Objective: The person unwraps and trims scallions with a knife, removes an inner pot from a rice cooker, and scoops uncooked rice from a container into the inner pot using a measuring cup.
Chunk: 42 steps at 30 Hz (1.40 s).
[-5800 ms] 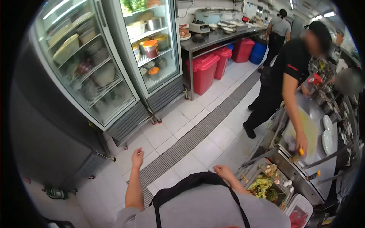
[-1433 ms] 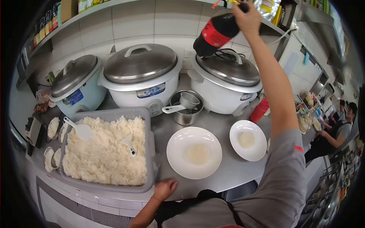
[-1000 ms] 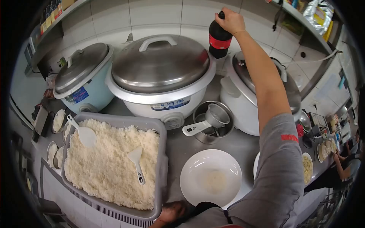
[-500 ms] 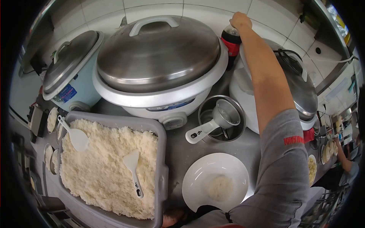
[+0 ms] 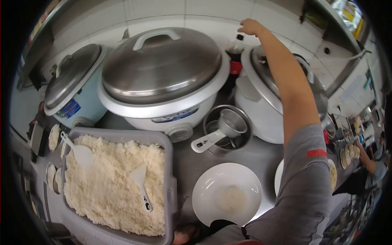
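My right hand (image 5: 251, 27) is raised near the tiled wall, above and slightly right of a cola bottle (image 5: 235, 67) with a dark cap and red label. Its fingers are partly spread with nothing in them, apart from the bottle. The bottle stands upright between two big rice cookers. At the bottom edge, beside the rice tub, only a dim part of my left hand (image 5: 185, 234) shows; its fingers cannot be made out. Near it is a white plate (image 5: 204, 185) with a small patch of rice.
A grey tub (image 5: 170, 179) of cooked rice holds two white paddles (image 5: 83, 155). A large rice cooker (image 5: 163, 69), a smaller one (image 5: 75, 81) and another (image 5: 257, 106) line the wall. A measuring cup (image 5: 232, 124) rests in a steel pot (image 5: 220, 151). A person (image 5: 369, 163) works far right.
My right hand has let go of the cola bottle's top and lifted off it, fingers opening. The view has shifted slightly, and a second plate's edge shows beside my sleeve.
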Tool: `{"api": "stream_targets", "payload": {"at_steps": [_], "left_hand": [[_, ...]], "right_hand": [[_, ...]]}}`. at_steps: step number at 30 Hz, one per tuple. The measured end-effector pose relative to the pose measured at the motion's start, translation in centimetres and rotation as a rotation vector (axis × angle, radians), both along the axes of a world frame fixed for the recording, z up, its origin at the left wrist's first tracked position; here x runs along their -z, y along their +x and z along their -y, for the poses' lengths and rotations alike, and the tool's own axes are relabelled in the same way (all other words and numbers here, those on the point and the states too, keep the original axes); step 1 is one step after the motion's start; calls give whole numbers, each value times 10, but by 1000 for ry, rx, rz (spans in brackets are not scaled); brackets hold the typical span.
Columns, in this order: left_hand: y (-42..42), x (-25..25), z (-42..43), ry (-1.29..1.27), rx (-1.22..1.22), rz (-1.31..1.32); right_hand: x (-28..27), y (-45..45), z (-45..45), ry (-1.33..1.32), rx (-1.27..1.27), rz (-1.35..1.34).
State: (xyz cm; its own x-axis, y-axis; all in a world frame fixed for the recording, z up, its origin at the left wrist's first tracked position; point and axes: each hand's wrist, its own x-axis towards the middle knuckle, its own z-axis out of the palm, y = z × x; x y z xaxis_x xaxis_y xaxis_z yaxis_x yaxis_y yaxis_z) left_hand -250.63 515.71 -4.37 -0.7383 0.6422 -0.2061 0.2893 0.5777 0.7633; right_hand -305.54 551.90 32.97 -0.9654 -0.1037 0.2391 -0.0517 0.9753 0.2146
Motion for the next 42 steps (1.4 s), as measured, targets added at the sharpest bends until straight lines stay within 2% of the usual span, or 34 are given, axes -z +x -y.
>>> {"api": "stream_targets", "payload": {"at_steps": [1,3,4,6,8,10,11,13,14,15,17,19,20,21,22,23,25,26,28,29,31,32,34,35,37,38,41,42], "left_hand": [[-3,-7,-1,11,-29,-75],[-5,-20,-2,27,-93,-229],[-7,-26,-3,35,-114,-295],[-6,-33,-4,39,-164,-403],[0,-33,-9,46,-172,-446],[1,-24,-7,26,-230,-446],[1,-25,-8,10,-235,-458],[0,-32,-13,56,-293,-355],[0,-33,-13,44,-291,-343],[0,-55,-22,15,-288,-351],[-16,-100,-53,117,-196,-196],[-55,-144,-89,179,-112,-367],[-76,-181,-117,239,-190,-343],[-106,-195,-133,178,-206,-364],[-140,-207,-152,231,-205,-338],[-172,-217,-174,374,-243,-181],[-237,-241,-216,337,-314,-20],[-261,-248,-242,414,-487,109],[-307,-256,-276,348,-593,229],[-317,-254,-283,351,-594,235],[-329,-250,-293,452,-684,305],[-331,-245,-296,454,-682,302],[-332,-234,-297,632,-712,267],[-328,-233,-303,634,-705,263],[-321,-234,-317,897,-942,213],[-325,-235,-322,1018,-916,165],[-348,-259,-321,958,-784,64],[-344,-278,-326,1079,-735,101]], "right_hand": [[-12,15,-15,9,25,-12],[-37,51,-55,68,-201,-264],[-44,79,-74,11,-133,-243],[-46,111,-138,128,6,-145],[-33,166,-156,164,204,40],[-1,193,-169,-78,290,48],[20,194,-175,-94,281,41],[54,186,-184,-303,232,-422],[57,182,-185,-335,228,-433],[64,181,-186,-417,243,-457],[70,180,-194,-507,272,-474],[65,175,-198,-556,153,-430],[58,175,-201,-565,147,-438],[52,176,-203,-561,115,-442],[46,179,-205,-555,83,-440],[34,182,-211,-561,85,-465],[6,180,-233,-542,95,-501],[-6,184,-244,-494,89,-552],[-24,196,-264,-619,104,-551],[-28,203,-269,-615,103,-545],[-30,216,-280,-794,91,-570],[-30,218,-286,-768,81,-605],[-30,222,-298,-801,75,-614],[-29,226,-303,-830,67,-615],[-28,234,-309,-857,33,-595],[-29,235,-314,-888,-3,-570],[-25,233,-325,-772,4,-633],[-22,229,-330,-780,1,-627]]}}
